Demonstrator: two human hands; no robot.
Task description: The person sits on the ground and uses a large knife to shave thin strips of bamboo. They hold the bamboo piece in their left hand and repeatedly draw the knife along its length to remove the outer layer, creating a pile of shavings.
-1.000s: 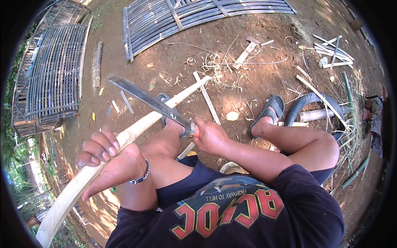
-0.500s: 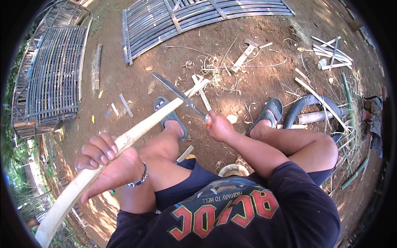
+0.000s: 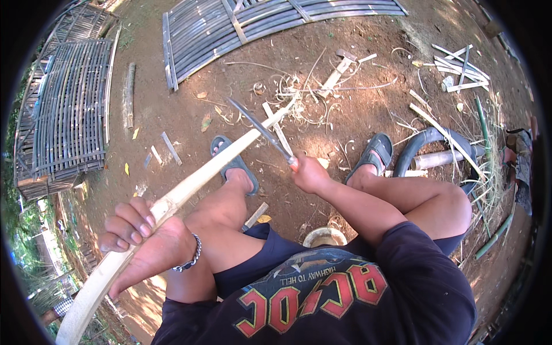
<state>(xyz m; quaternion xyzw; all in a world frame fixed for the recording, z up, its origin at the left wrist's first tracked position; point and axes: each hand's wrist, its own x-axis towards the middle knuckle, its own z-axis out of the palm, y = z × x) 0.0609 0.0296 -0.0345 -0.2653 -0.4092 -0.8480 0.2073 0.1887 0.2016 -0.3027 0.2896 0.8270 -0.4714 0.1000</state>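
A long pale bamboo strip [image 3: 195, 181] runs from the lower left up toward the middle, over my left knee. My left hand [image 3: 141, 241], with a metal bracelet on the wrist, grips the strip near its lower part. My right hand [image 3: 307, 172] is closed on the handle of a long knife [image 3: 256, 123]. Its blade slants up to the left and lies against the upper end of the strip. Both feet wear dark sandals [image 3: 230, 161] on the bare dirt.
Woven bamboo panels lie at the top [image 3: 259, 23] and at the left [image 3: 69, 115]. Shavings and short cut strips [image 3: 322, 92] litter the dirt ahead. More strips [image 3: 460, 66] and a grey curved pipe [image 3: 425, 144] lie at the right. A small round bowl [image 3: 325, 236] sits between my legs.
My right hand has pushed the knife forward along the strip, from near my knee to the strip's far end. The left hand has kept its grip.
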